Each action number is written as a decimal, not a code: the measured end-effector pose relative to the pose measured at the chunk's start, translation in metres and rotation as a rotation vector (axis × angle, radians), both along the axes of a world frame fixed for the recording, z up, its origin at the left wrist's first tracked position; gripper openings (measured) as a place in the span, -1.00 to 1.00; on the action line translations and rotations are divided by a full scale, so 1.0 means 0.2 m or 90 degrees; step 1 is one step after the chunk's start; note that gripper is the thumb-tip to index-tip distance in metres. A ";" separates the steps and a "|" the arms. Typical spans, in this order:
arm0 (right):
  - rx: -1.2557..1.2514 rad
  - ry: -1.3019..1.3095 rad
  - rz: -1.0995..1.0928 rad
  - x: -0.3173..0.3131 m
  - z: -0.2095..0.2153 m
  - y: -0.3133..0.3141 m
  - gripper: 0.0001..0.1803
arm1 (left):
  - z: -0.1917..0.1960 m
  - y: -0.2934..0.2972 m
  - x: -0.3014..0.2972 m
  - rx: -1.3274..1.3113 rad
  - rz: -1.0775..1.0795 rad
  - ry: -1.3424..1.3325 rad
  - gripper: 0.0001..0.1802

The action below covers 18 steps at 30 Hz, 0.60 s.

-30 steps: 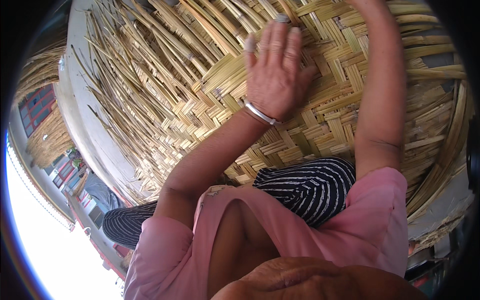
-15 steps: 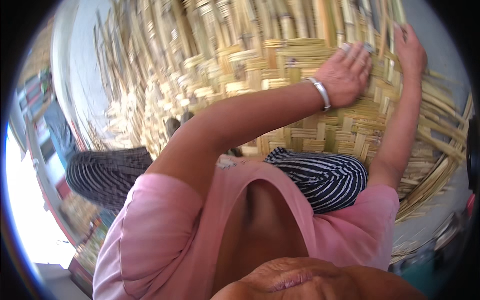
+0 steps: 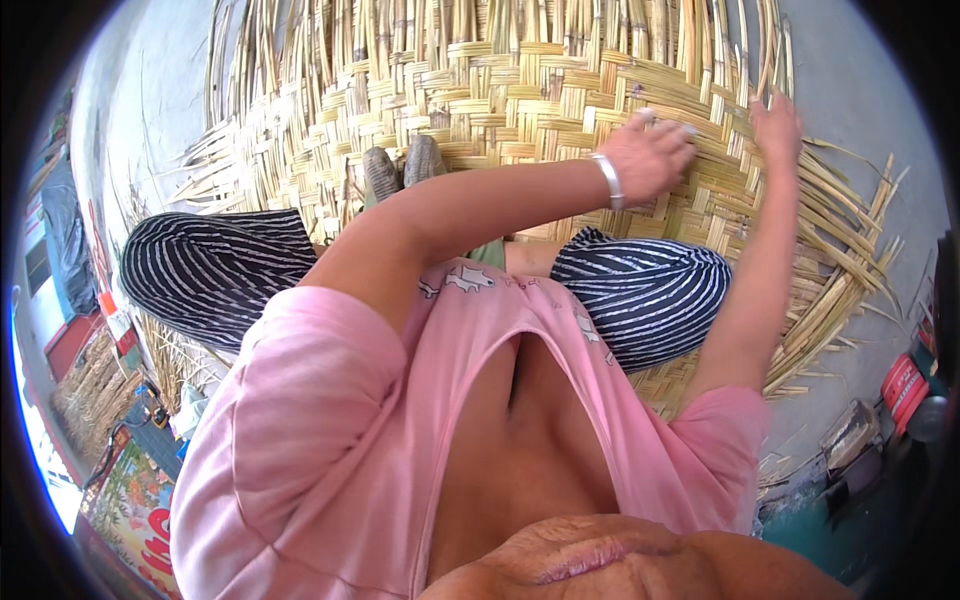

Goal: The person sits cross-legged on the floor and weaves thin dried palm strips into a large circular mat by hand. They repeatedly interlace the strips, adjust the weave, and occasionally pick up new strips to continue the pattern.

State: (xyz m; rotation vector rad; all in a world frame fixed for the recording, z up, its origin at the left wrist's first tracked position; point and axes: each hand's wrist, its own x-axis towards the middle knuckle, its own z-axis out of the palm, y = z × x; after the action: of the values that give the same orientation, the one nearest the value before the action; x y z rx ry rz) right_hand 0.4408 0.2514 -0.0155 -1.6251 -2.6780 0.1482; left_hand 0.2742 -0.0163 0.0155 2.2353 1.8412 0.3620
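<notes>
A half-woven mat of flat yellow reed strips (image 3: 540, 110) lies on the floor under both arms. My left hand (image 3: 648, 160), with a silver bracelet at the wrist, is over the mat's right part, palm down and fingers apart. It holds nothing; whether it touches the weave is unclear. Farther right, at the mat's edge, my right hand (image 3: 778, 132) has its fingers closed at the lower end of a loose reed strip (image 3: 768, 62) that runs away from me. Its fingertips are slightly blurred.
Long unwoven reeds (image 3: 400, 30) fan out from the far edge. Loose strip ends (image 3: 850, 240) stick out on the right over the grey floor (image 3: 840, 60). My striped-clothed knees (image 3: 640, 300) and two dark shoe tips (image 3: 424, 158) rest at the mat. A red object (image 3: 903, 392) stands lower right.
My left hand, earlier flat on the weave, now has its fingers slightly raised. My right hand has come nearer along the edge strips. The whole view has shifted too.
</notes>
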 end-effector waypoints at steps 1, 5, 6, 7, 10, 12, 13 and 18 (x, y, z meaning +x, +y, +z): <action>0.040 -0.018 -0.014 -0.04 0.06 -0.20 -0.38 | 0.02 -0.08 -0.07 -0.069 0.007 0.000 -0.39; 0.022 0.003 0.099 -0.36 0.19 -0.75 -0.36 | -0.05 -0.41 -0.40 -0.130 0.156 0.057 -0.33; -0.015 -0.040 0.153 -0.46 0.24 -0.85 -0.37 | -0.05 -0.47 -0.45 -0.125 0.204 0.064 -0.33; -0.050 -0.085 0.201 -0.53 0.29 -0.92 -0.37 | -0.04 -0.52 -0.49 -0.143 0.166 0.096 -0.33; -0.057 -0.172 0.178 -0.63 0.19 -1.07 -0.37 | 0.00 -0.60 -0.55 -0.171 0.091 0.143 -0.35; -0.073 -0.170 0.169 -0.64 0.23 -1.10 -0.32 | -0.02 -0.64 -0.56 -0.165 0.100 0.101 -0.38; -0.081 -0.168 0.164 -0.65 0.25 -1.12 -0.30 | -0.02 -0.64 -0.57 -0.167 0.095 0.092 -0.43; -0.136 -0.145 0.190 -0.64 0.25 -1.24 -0.37 | 0.00 -0.60 -0.70 -0.232 0.135 -0.055 -0.56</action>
State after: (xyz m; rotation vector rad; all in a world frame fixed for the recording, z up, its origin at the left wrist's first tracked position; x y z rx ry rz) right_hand 0.3125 0.0027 0.0340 -1.3476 -3.1694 0.2755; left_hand 0.1351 -0.1371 0.0156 1.7667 1.9227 0.1403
